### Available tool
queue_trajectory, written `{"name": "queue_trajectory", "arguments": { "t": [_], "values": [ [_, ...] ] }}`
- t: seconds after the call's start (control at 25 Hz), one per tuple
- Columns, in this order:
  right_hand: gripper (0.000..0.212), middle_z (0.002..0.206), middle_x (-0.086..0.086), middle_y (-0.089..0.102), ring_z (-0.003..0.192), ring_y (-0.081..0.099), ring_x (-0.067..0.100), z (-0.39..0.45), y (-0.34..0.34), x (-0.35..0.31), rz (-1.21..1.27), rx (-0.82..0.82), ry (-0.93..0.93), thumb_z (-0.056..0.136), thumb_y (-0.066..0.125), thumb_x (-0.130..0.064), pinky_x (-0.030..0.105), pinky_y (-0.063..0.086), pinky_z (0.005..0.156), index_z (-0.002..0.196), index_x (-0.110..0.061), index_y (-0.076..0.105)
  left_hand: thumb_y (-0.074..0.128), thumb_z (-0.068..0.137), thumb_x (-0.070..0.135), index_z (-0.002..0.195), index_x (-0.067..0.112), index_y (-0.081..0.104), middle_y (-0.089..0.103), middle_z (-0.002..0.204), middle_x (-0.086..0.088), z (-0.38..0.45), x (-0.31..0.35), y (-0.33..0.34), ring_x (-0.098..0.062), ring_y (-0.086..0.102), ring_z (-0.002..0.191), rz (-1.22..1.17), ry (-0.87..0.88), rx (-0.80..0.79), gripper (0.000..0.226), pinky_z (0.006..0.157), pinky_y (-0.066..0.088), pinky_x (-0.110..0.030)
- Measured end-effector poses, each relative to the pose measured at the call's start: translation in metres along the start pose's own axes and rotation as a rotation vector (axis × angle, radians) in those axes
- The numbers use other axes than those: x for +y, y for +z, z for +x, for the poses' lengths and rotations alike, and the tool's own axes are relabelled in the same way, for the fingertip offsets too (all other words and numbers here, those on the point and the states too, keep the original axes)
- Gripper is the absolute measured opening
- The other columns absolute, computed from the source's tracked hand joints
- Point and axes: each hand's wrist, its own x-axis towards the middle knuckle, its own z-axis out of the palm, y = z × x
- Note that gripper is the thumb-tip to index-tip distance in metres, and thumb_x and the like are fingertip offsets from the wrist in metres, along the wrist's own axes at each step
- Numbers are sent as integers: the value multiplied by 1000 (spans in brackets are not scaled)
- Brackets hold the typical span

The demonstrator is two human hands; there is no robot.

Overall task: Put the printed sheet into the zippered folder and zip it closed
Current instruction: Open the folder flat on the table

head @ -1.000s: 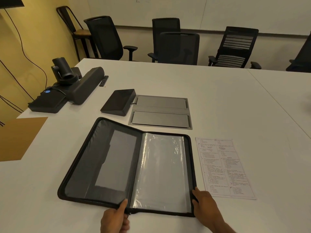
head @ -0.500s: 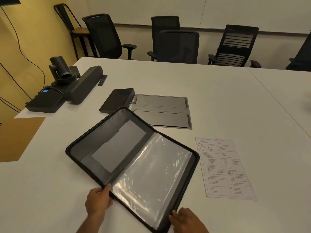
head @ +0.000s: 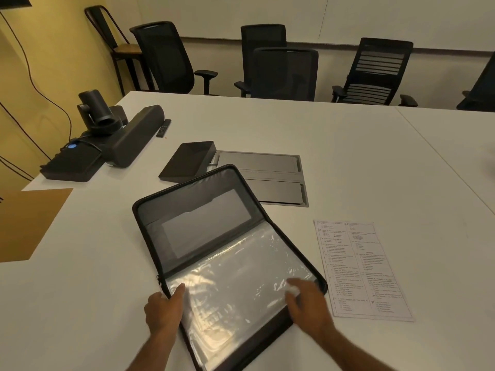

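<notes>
A black zippered folder [head: 203,218] lies open on the white table [head: 348,156], turned so its spine runs diagonally. Its far half shows a grey inner pocket; its near half holds clear plastic sleeves [head: 241,285]. My left hand [head: 163,311] grips the folder's left edge by the spine, thumb on the plastic. My right hand [head: 308,303] rests flat on the sleeves near the right corner, fingers spread. The printed sheet [head: 359,269] lies flat on the table just right of the folder, untouched.
A black box [head: 187,162] and a grey flush cable hatch [head: 267,178] sit just behind the folder. A conference camera, speaker bar and remote [head: 112,140] stand at the far left. Several black office chairs [head: 284,73] line the far edge.
The folder has been rotated clockwise from lying square to the table edge. My left hand shifted along its left edge, and my right hand moved from the corner onto the plastic sleeves.
</notes>
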Motion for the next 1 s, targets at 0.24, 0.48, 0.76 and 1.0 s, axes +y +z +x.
{"name": "queue_trajectory", "arguments": {
  "t": [0.24,0.48,0.76,1.0],
  "values": [
    [31,100,17,69,92,66,33,47,-35,29,-126,-66,209,84,67,-14,44,56,83,109,3,60,59,84,64,104,-9,64,63,105,-26,-5,-10,10,-39,58,100,75,-66,-29,76,92,51,-52],
    [15,66,-17,48,53,49,1,29,-21,33,-212,-134,172,81,67,-24,11,47,58,87,-22,53,54,86,65,114,-3,62,60,113,-26,-10,-15,10,-41,59,100,118,-11,-9,74,92,50,-51],
    [20,61,-9,57,54,55,6,-2,-11,37,-298,-105,324,88,54,-38,9,39,56,73,-26,55,49,82,72,83,14,62,66,83,-6,-3,-3,4,-32,62,83,24,139,-53,60,85,52,-45],
    [25,64,-11,58,57,57,6,-20,-12,39,-286,-163,465,89,54,-38,8,36,54,67,-26,52,58,86,62,146,16,38,48,147,-11,3,9,11,-36,48,130,-24,124,-185,78,107,41,-51]
  ]
}}
